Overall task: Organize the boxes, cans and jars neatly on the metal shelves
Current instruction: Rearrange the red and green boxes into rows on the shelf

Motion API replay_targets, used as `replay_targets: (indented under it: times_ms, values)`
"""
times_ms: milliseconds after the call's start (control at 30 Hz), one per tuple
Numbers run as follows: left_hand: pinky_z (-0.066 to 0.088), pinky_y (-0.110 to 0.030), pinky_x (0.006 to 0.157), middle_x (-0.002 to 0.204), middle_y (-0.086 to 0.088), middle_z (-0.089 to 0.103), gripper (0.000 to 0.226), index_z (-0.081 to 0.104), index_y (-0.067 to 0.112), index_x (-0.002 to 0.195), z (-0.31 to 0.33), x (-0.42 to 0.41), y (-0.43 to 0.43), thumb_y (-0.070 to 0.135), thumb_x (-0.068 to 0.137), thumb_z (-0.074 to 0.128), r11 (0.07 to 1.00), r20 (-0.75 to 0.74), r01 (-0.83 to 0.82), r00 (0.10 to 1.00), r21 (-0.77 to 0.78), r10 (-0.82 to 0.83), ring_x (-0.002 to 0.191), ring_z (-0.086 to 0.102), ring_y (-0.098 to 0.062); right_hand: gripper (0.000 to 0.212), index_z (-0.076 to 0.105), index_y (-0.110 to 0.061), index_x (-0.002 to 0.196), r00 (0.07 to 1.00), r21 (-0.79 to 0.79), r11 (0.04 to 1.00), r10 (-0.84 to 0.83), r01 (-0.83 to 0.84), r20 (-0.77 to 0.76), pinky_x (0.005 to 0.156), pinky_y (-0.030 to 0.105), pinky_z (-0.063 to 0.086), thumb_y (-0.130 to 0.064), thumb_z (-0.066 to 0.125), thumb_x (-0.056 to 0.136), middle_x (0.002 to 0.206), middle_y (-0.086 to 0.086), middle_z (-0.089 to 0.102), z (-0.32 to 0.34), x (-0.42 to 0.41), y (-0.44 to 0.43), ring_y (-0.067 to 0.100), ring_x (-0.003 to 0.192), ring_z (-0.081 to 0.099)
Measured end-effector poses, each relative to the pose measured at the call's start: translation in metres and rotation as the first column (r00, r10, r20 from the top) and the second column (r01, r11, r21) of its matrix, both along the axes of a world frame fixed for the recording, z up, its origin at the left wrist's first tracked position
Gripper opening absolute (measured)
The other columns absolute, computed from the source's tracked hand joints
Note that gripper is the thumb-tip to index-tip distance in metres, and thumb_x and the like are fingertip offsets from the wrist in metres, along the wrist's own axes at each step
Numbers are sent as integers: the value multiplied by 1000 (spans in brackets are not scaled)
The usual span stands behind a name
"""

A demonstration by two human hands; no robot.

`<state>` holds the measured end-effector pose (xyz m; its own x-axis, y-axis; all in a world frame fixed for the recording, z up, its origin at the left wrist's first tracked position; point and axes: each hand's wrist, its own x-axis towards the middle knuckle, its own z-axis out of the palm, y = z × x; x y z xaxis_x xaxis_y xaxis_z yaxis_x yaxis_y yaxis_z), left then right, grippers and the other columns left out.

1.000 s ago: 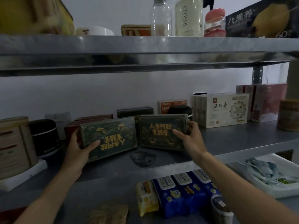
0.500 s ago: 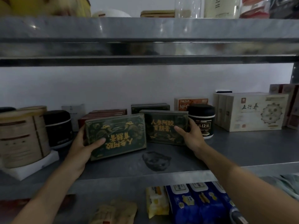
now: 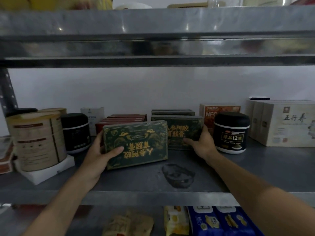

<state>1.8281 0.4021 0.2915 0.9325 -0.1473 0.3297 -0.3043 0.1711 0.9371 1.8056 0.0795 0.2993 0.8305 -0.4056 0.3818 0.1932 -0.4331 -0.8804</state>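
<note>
Two dark green boxes with gold lettering stand on the middle metal shelf (image 3: 255, 169). My left hand (image 3: 100, 154) grips the nearer green box (image 3: 136, 143) by its left end, thumb on its face; its lettering is upside down. My right hand (image 3: 201, 143) grips the second green box (image 3: 180, 132) at its lower right corner. The nearer box overlaps the second one's left part. Flat red boxes (image 3: 124, 119) and dark boxes (image 3: 172, 112) lie stacked behind them.
A black jar (image 3: 231, 133) stands right of my right hand, cream boxes (image 3: 286, 123) beyond it. Left are another black jar (image 3: 75, 132) and tan cans (image 3: 39, 140) on a white base. A dark stain (image 3: 178, 175) marks the shelf front. Packets lie on the shelf below.
The view has moved closer and lower. My left hand has brought its green box rightward and forward until it overlaps the box in my right hand.
</note>
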Motion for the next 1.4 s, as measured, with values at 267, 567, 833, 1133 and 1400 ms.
replay_targets:
  times_ms: [267,567,833,1133,1400]
  values:
    - [47,-28,86,129,6,59,93,38,36,144,-2,-1,-1,20,61,77,1000,23,-8,1000,2,8,113,58,-12,67,37,-7,133,996,-39,996,-85,85,2,94,35,44,-15,78,81,132,13,54,2,14,1,32,122,51]
    - [49,-29,87,121,11,64,102,45,42,137,-1,-5,-1,38,47,92,1000,24,-3,1000,18,2,110,62,-9,71,33,-9,141,994,-63,993,-106,104,-41,98,36,42,-18,75,85,136,15,52,2,30,-3,35,126,47]
    - [49,-28,88,123,9,64,85,43,38,140,-3,-4,-2,19,64,77,999,50,-21,999,25,20,111,61,-8,70,34,-6,138,981,-169,971,-182,170,-59,93,38,46,-25,75,85,132,20,54,-3,37,-5,38,120,52]
    - [50,-34,90,121,8,65,83,48,36,135,-2,-5,-3,24,59,81,998,48,-35,998,50,32,111,62,-11,42,53,-4,122,909,-294,889,-247,350,335,86,33,46,-21,70,87,118,15,58,5,4,19,28,107,56]
    - [51,-38,91,117,6,64,58,54,38,111,2,-12,-5,27,59,79,992,84,-59,995,107,50,108,60,-10,68,46,-18,136,870,-19,879,467,-476,-160,106,37,44,-16,80,77,124,-5,61,-4,-18,49,12,115,57]
